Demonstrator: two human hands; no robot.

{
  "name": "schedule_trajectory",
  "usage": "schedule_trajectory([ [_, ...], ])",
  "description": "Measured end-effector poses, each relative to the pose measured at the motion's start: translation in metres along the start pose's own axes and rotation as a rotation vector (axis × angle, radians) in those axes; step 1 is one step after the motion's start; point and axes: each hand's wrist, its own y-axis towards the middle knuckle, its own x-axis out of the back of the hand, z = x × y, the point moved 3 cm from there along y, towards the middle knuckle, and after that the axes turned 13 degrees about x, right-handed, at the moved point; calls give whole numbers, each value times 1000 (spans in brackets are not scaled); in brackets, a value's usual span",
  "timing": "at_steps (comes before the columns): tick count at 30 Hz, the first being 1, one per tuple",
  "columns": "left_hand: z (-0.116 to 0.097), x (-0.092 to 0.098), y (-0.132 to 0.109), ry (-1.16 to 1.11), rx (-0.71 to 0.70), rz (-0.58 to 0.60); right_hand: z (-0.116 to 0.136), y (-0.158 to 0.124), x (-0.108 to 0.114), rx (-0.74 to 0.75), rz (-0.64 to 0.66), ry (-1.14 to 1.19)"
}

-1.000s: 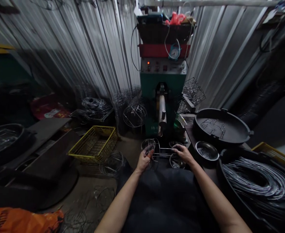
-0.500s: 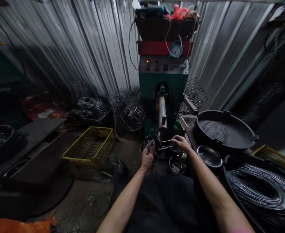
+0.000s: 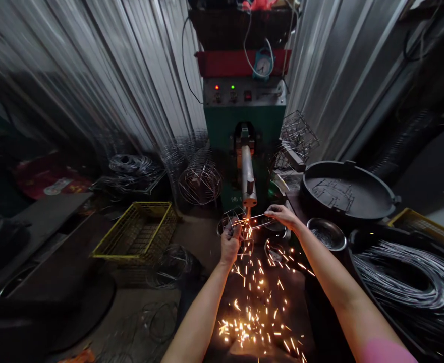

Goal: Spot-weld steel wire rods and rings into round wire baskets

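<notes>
Both my hands hold a small wire frame (image 3: 240, 222) under the tip of the green welding machine's arm (image 3: 247, 176). My left hand (image 3: 230, 241) grips the frame's round ring end from below, fingers closed. My right hand (image 3: 283, 217) pinches the straight wires at the frame's right end. Orange sparks (image 3: 260, 297) fall from the weld point down over my lap.
The green machine (image 3: 244, 121) stands against a corrugated metal wall. A yellow wire crate (image 3: 136, 232) and wire baskets (image 3: 199, 179) lie at left. A big black pan (image 3: 346, 189), a small metal bowl (image 3: 326, 233) and coils of wire (image 3: 407, 277) are at right.
My hands lifted the wire frame from my lap up to the machine's arm tip. A green lamp came on beside the red one, and sparks now spray down.
</notes>
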Motion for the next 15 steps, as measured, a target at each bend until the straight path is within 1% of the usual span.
schedule_trajectory([
  [4, 1, 1, 2, 11, -23, 0, -2, 1, -1, -35, 15, 11],
  [9, -1, 2, 7, 0, -38, 35, 2, -2, 1, -34, 37, 33],
  [12, -4, 4, 5, -45, -1, 63, -1, -13, 14, -63, 62, 28],
  [15, -9, 15, -4, -85, 77, 60, -7, -34, 33, -81, 68, 25],
])
